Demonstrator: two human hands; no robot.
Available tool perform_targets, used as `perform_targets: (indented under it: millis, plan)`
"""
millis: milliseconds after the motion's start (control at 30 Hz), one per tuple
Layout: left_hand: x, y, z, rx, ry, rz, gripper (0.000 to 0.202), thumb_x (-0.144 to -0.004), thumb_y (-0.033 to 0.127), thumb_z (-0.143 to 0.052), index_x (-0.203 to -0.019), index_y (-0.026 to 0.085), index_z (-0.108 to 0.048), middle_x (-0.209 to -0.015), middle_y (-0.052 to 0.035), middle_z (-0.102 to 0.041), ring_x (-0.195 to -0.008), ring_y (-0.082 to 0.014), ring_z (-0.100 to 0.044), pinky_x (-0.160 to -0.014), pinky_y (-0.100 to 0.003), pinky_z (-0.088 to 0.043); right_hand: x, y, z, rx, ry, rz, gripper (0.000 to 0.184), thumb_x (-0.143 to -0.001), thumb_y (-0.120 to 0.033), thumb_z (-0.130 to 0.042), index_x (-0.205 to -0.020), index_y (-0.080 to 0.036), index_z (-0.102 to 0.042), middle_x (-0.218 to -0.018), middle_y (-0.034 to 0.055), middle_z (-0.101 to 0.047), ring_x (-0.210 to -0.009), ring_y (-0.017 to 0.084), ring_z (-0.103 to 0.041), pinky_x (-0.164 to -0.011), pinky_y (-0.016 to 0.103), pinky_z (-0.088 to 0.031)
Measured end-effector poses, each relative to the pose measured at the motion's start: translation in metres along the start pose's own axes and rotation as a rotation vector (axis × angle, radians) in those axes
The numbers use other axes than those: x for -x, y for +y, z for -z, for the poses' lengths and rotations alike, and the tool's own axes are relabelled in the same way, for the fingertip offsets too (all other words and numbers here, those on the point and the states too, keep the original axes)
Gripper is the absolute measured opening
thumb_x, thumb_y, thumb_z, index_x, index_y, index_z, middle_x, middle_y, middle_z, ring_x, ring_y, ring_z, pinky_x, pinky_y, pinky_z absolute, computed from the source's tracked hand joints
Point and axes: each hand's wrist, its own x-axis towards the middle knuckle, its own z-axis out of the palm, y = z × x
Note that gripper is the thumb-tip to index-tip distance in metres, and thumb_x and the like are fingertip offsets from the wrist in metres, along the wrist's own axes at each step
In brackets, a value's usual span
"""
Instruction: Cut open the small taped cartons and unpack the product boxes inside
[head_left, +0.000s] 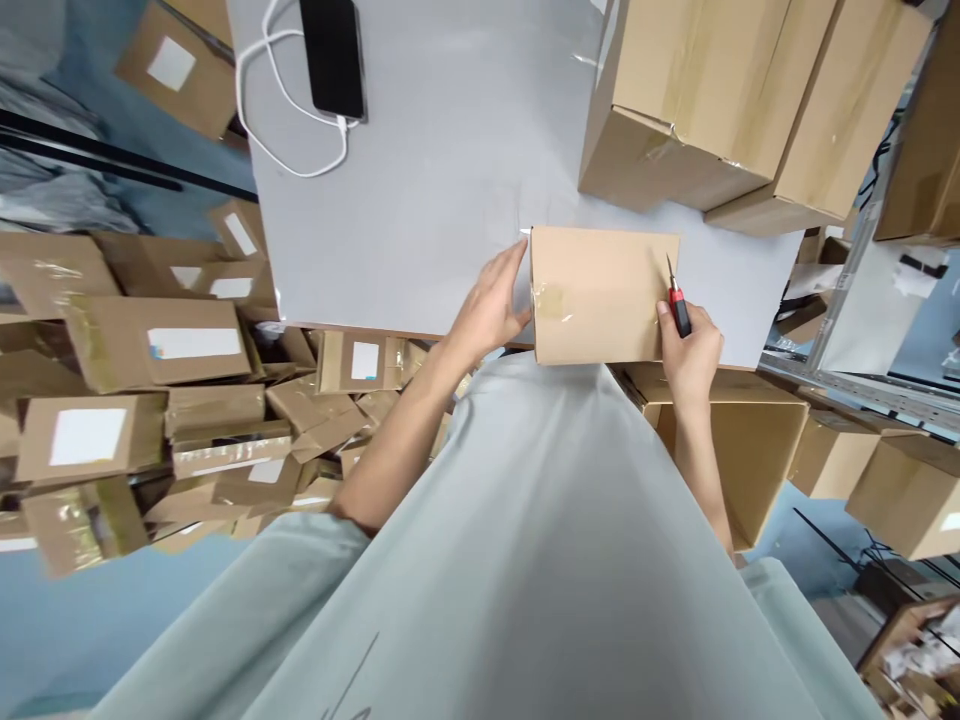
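The small brown carton lies at the near edge of the grey-white table, directly in front of the person in the pale shirt. A strip of clear tape shows on the left part of its upper face.

Left hand: positioned at the left end of the carton, thumb and fingers spread wide. From where I stand, I cannot tell whether the fingertips make contact.

Right hand: closed around the red-and-black handle of a cutter at the right end of the carton. The pointed blade faces the far side.

Surroundings: larger cartons stand at the far right of the table. A black phone, connected to a white cable, lies at the far left. An open box sits below the near right edge. Many labelled parcels are piled to the left.
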Motion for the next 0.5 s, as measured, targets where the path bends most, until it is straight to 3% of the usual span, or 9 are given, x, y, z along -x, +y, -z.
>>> perform_targets:
  millis: [100,167,300,500]
  plan:
    - [-0.003,0.015,0.027,-0.051,-0.011,-0.111,0.098,-0.097,0.055,-0.077,-0.178,0.025,-0.030,-0.181,-0.0164,-0.042,-0.168,-0.0411,-0.039,-0.139,-0.060,-0.034,0.004,-0.008,-0.003,0.019,0.011,-0.008,0.048,-0.111,-0.060,-0.055,-0.102,-0.019,-0.078,-0.098,0.0100,-0.074,-0.088,0.024,-0.067,-0.089,0.037,-0.053]
    - [-0.009,0.018,0.035,-0.056,-0.044,-0.153,0.098,-0.098,0.057,-0.076,-0.178,0.025,-0.030,-0.179,-0.0166,-0.046,-0.166,-0.0420,-0.042,-0.138,-0.061,-0.036,0.004,-0.011,-0.002,0.019,0.016,-0.013,0.048,-0.110,-0.060,-0.055,-0.099,-0.019,-0.077,-0.096,0.0094,-0.074,-0.086,0.024,-0.066,-0.088,0.037,-0.053]
    - [-0.018,0.013,0.035,-0.041,-0.071,-0.196,0.102,-0.097,0.057,-0.076,-0.179,0.024,-0.026,-0.178,-0.0171,-0.048,-0.165,-0.0446,-0.043,-0.137,-0.064,-0.037,0.005,-0.014,-0.001,0.037,0.030,-0.030,0.050,-0.110,-0.062,-0.055,-0.095,-0.019,-0.076,-0.092,0.0078,-0.073,-0.083,0.023,-0.065,-0.086,0.036,-0.053]
    - [-0.015,0.011,0.028,-0.002,-0.077,-0.187,0.100,-0.099,0.047,-0.071,-0.181,0.024,-0.020,-0.181,-0.0155,-0.043,-0.166,-0.0421,-0.041,-0.137,-0.064,-0.038,0.010,-0.019,-0.007,0.073,0.096,-0.084,0.048,-0.109,-0.060,-0.055,-0.109,-0.019,-0.080,-0.103,0.0111,-0.076,-0.094,0.026,-0.069,-0.093,0.040,-0.054]
